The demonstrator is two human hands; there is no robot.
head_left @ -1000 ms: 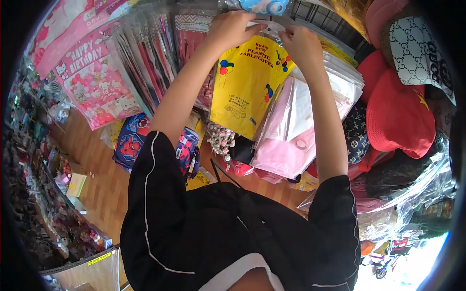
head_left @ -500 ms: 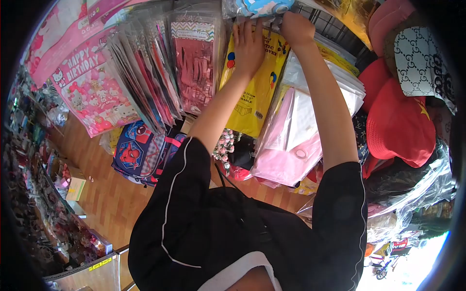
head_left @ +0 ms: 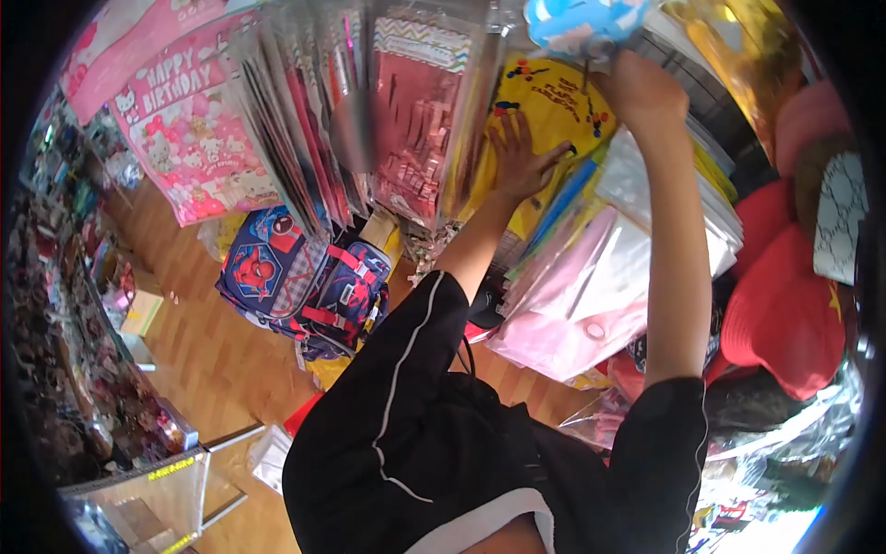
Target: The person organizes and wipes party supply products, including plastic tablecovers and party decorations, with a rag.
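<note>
My left hand [head_left: 524, 164] lies with spread fingers against a yellow plastic tablecloth pack [head_left: 556, 97] that hangs from the rack. At the pack's upper right corner is my right hand [head_left: 646, 88], its fingers bent near the hanging hook; what they hold is hidden. Pink and white packs [head_left: 591, 286] hang to the right, beneath my right forearm, with a blue edge showing beside the yellow pack. To the left hangs a pack of pink fringe [head_left: 417, 120]. A light blue item [head_left: 586, 26] is above my right hand.
Hello-Kitty birthday packs [head_left: 189, 129] hang at the left. A Spider-Man backpack [head_left: 268, 272] stands on the wooden floor [head_left: 203, 369]. Red caps [head_left: 784, 314] are at the right. Shelves of small goods [head_left: 101, 369] line the far left, beside a clear-sided case [head_left: 157, 499].
My left hand has moved down from the top of the yellow pack to its middle. The yellow pack now tilts, and a blue edge shows beside it. The camera view has shifted.
</note>
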